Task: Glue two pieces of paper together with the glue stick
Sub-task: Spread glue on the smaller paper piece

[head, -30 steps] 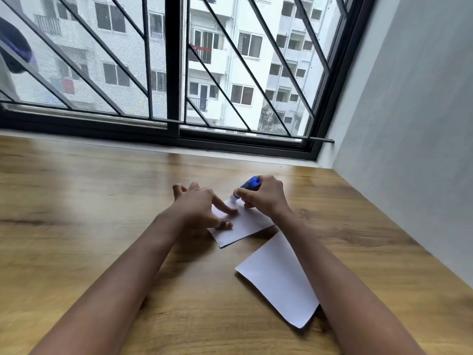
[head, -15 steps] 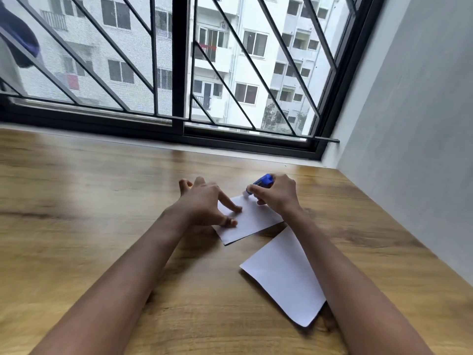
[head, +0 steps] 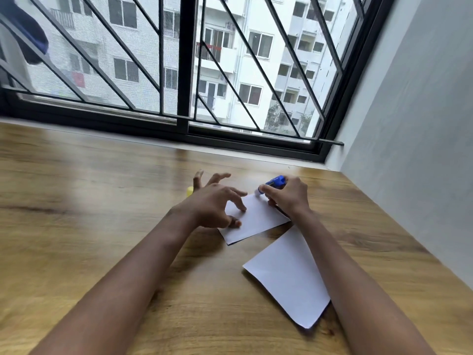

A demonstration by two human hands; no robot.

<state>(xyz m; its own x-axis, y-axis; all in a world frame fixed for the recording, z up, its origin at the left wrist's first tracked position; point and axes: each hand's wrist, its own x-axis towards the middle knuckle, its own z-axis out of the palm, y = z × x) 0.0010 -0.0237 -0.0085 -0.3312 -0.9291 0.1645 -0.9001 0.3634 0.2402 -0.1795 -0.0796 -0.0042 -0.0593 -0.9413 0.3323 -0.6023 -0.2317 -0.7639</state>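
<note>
A small white sheet of paper lies on the wooden table. My left hand presses its fingertips on the sheet's left part, fingers spread. My right hand grips a blue glue stick tilted down, its white tip touching the sheet's far corner. A second, larger white sheet lies nearer to me on the right, partly under my right forearm.
A small yellow object, perhaps the glue cap, lies just left of my left hand. A window with black bars runs along the table's far edge. A grey wall bounds the table on the right.
The view has shifted slightly, and the glue tip has moved a little along the sheet's far edge toward its corner. The yellow object has come into view beside my left hand.
</note>
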